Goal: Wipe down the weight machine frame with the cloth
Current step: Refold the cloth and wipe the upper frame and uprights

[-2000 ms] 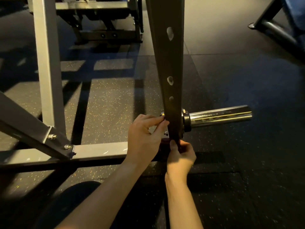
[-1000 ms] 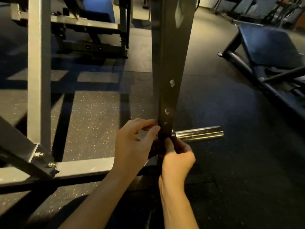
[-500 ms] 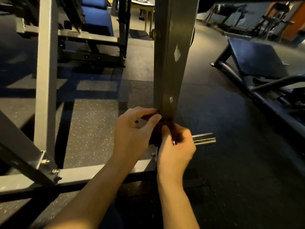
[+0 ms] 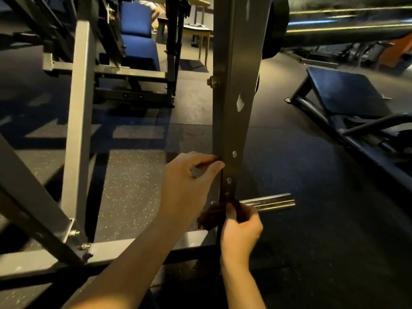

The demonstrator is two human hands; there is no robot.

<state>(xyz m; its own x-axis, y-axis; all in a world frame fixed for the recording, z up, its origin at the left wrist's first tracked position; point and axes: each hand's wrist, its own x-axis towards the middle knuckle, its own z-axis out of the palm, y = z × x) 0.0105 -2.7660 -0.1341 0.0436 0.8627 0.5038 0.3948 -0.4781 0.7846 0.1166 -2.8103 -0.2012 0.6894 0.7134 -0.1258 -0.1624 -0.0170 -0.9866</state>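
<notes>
**Cloth low on upright post**

The dark cloth [image 4: 213,216] is bunched against the foot of the upright post [image 4: 234,85], beside the chrome peg [image 4: 272,201]. The right hand [image 4: 242,230] grips it there. The left hand [image 4: 189,181], fingers curled, touches the post's left edge higher up; whether it pinches anything cannot be told. The post's top is cut off.
</notes>
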